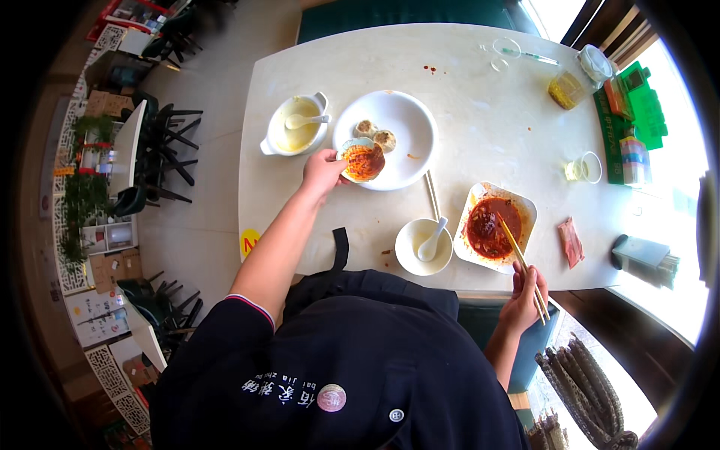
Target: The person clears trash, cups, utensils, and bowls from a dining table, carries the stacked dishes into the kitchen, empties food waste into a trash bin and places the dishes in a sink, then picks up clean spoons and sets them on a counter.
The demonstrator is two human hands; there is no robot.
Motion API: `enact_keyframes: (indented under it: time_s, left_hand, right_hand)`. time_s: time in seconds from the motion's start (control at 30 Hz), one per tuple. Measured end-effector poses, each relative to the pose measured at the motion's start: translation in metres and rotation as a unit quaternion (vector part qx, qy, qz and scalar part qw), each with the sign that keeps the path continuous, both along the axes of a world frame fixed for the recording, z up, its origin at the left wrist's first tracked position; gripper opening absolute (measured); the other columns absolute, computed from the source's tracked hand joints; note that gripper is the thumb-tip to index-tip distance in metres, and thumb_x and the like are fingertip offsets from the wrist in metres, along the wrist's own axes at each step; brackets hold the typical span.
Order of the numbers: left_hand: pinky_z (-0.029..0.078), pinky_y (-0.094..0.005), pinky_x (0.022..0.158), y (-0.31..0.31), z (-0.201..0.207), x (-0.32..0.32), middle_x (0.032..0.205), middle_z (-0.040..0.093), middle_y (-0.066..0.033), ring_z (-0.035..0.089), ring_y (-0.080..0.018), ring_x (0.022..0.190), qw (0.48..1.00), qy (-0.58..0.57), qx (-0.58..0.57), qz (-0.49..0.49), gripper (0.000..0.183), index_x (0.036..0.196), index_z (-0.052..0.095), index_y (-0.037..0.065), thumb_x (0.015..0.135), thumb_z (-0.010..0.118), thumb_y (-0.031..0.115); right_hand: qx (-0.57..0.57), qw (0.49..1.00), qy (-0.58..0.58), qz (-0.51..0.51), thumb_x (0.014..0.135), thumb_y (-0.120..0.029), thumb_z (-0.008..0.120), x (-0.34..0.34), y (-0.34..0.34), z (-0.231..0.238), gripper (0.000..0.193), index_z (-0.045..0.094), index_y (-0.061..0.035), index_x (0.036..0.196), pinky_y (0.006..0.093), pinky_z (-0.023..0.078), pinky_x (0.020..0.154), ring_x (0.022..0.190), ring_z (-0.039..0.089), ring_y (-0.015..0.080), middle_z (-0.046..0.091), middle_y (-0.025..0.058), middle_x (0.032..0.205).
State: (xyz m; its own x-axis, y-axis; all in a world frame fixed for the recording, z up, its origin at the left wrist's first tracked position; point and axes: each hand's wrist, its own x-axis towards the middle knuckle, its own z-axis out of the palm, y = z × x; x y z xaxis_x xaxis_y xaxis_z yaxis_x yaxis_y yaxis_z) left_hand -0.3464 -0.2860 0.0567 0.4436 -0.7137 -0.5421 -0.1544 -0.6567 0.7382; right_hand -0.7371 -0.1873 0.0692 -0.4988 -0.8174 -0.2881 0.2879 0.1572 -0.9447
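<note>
My left hand (322,176) grips a small round dish (363,161) smeared with red sauce. It is held tilted over the near-left part of a large white plate (414,124). On that plate, just beyond the dish, sit two browned dumplings or buns (385,140); the dish partly hides them. At the right, my right hand (525,296) is closed around a pair of wooden chopsticks (517,250). Their far ends reach into the dark red sauce of a white square bowl (529,214), where a dark lump lies.
Left of the plate stands a two-handled pot (269,129) with a white spoon (301,121). Nearer me are a bowl (405,238) with a spoon (430,246) and loose chopsticks (433,193). Along the right lie cups (583,169), a pink packet (570,241) and a green box (645,112).
</note>
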Motion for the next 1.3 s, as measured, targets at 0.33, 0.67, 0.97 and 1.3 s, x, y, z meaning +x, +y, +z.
enact_keyframes:
  time_s: [0.33, 0.67, 0.97, 1.3]
  left_hand:
    - [0.047, -0.0306, 0.073, -0.034, -0.007, 0.005, 0.096, 0.060, -0.0133, 0.058, -0.0193, 0.083, 0.957, -0.226, -0.011, -0.182, 0.045, 0.110, 0.054, 0.000, 0.071, 0.064, 0.021]
    - [0.042, -0.0368, 0.089, -0.111, 0.016, -0.055, 0.114, 0.052, -0.0190, 0.049, -0.0298, 0.109, 0.803, -0.389, 0.175, -0.416, 0.078, 0.119, 0.048, 0.003, 0.061, 0.066, 0.052]
    - [0.044, -0.0374, 0.087, -0.131, -0.004, -0.058, 0.112, 0.054, -0.0200, 0.041, -0.0286, 0.115, 0.742, -0.408, 0.254, -0.467, 0.060, 0.109, 0.059, 0.003, 0.060, 0.072, 0.035]
    - [0.042, -0.0380, 0.088, -0.118, 0.003, -0.057, 0.106, 0.058, -0.0155, 0.041, -0.0305, 0.112, 0.784, -0.398, 0.203, -0.432, 0.052, 0.105, 0.059, 0.003, 0.062, 0.066, 0.030]
  right_hand:
    - [0.007, 1.000, -0.002, -0.010, 0.087, -0.009, 0.053, -0.002, -0.001, -0.001, 0.016, 0.055, 0.0044, 0.095, 0.0199, 0.050, 0.066, 0.080, 0.065, 0.0206, 0.063, 0.0157, 0.087]
    - [0.013, 1.000, -0.009, -0.014, 0.087, -0.009, 0.053, -0.001, -0.001, -0.004, 0.016, 0.055, 0.0049, 0.094, 0.0189, 0.050, 0.066, 0.080, 0.065, 0.0201, 0.063, 0.0153, 0.087]
    - [0.026, 0.999, -0.018, -0.035, 0.088, -0.010, 0.054, -0.005, 0.000, -0.010, 0.018, 0.054, 0.0057, 0.096, 0.0194, 0.050, 0.066, 0.079, 0.065, 0.0209, 0.063, 0.0155, 0.088]
    - [0.021, 0.999, -0.025, -0.008, 0.088, -0.011, 0.054, -0.003, -0.010, -0.012, 0.017, 0.056, 0.0040, 0.096, 0.0188, 0.050, 0.067, 0.081, 0.065, 0.0201, 0.063, 0.0140, 0.089]
